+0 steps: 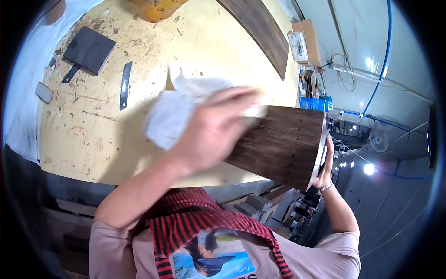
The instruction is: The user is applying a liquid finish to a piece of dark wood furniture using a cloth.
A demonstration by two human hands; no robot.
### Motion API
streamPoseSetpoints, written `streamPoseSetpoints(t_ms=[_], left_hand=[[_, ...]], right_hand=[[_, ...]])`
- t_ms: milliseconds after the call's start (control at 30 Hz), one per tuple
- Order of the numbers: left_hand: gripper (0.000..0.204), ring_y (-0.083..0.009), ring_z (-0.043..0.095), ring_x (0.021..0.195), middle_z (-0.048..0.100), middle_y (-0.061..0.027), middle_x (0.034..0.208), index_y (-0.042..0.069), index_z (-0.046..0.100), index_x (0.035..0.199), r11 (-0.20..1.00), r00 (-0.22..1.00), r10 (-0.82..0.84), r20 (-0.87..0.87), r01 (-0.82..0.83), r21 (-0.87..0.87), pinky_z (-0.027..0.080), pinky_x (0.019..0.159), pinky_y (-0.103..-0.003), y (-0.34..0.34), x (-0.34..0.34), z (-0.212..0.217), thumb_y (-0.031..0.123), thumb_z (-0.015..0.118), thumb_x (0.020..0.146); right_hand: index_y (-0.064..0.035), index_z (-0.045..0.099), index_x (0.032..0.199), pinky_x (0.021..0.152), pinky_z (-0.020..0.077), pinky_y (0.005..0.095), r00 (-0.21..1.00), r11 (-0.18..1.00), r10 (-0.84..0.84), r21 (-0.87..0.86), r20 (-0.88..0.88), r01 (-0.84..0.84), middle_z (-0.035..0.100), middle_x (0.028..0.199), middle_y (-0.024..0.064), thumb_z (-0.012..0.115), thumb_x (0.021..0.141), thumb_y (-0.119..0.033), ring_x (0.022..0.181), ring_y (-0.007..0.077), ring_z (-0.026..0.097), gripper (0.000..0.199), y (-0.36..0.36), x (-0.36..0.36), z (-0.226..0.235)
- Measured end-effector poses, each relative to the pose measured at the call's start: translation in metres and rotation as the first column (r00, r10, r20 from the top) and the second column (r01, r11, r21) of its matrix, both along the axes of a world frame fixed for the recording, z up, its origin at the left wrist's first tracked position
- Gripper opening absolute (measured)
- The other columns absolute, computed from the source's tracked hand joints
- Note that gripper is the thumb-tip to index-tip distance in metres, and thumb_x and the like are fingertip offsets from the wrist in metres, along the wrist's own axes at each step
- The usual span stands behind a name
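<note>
A dark brown wooden board (pixel 288 142) with visible grain lines slants over the table's front right part. My left hand (pixel 216 125), smeared by motion, lies over the board's left end, fingers pressed around a pale cloth (pixel 256 110) that is mostly hidden beneath them. My right hand (pixel 326 165) grips the board's right end, its palm and fingers against the end edge. White crumpled cloth (pixel 167 118) spreads on the table behind my left hand; whether it joins the piece under my fingers, I cannot tell.
On the stained light table (pixel 83 149) lie a dark square block (pixel 90 50), a metal strip (pixel 125 86) and a small grey piece (pixel 44 92). A long dark plank (pixel 265 35) lies at the back right, near a cardboard box (pixel 309 42) and a blue container (pixel 313 103).
</note>
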State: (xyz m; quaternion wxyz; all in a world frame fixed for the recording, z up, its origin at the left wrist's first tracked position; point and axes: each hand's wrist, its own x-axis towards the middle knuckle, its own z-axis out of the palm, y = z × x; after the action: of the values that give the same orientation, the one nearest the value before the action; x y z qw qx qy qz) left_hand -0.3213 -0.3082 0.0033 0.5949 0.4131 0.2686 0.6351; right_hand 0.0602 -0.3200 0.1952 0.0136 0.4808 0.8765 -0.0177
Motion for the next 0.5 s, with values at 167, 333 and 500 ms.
streamPoseSetpoints(t_ms=[167,333,500], left_hand=[[0.056,-0.0285,0.043,0.139,0.037,-0.0125,0.155,0.02,0.052,0.142,0.953,0.947,0.222,-0.234,-0.159,0.26,0.038,0.113,-0.04,-0.028,0.03,-0.024,-0.002,0.058,0.091],[0.046,-0.0255,0.056,0.127,0.06,-0.0144,0.135,0.011,0.054,0.14,0.895,0.985,-0.121,-0.126,0.053,-0.444,0.045,0.106,-0.03,-0.037,-0.006,-0.078,-0.006,0.05,0.097],[0.061,-0.0405,0.049,0.132,0.049,-0.0238,0.143,0.011,0.051,0.143,0.971,0.892,0.234,-0.386,-0.197,0.135,0.04,0.111,-0.038,-0.044,0.015,-0.031,-0.007,0.06,0.085]], right_hand=[[0.0092,0.027,0.148,0.117,0.0208,0.0535,1.0,1.0,0.014,-0.002,-0.023,-0.014,0.033,0.15,0.0305,0.061,0.06,-0.088,0.142,0.0429,0.031,0.136,0.003,-0.002,-0.002],[0.0105,0.026,0.148,0.117,0.0204,0.053,0.999,0.999,-0.007,-0.032,-0.053,0.006,0.033,0.151,0.0288,0.06,0.06,-0.088,0.142,0.0422,0.03,0.136,0.0,-0.001,0.0],[0.0115,0.025,0.148,0.118,0.0195,0.0519,1.0,1.0,-0.025,-0.012,0.006,0.026,0.033,0.151,0.029,0.063,0.061,-0.083,0.142,0.0414,0.03,0.134,0.001,-0.007,0.001]])
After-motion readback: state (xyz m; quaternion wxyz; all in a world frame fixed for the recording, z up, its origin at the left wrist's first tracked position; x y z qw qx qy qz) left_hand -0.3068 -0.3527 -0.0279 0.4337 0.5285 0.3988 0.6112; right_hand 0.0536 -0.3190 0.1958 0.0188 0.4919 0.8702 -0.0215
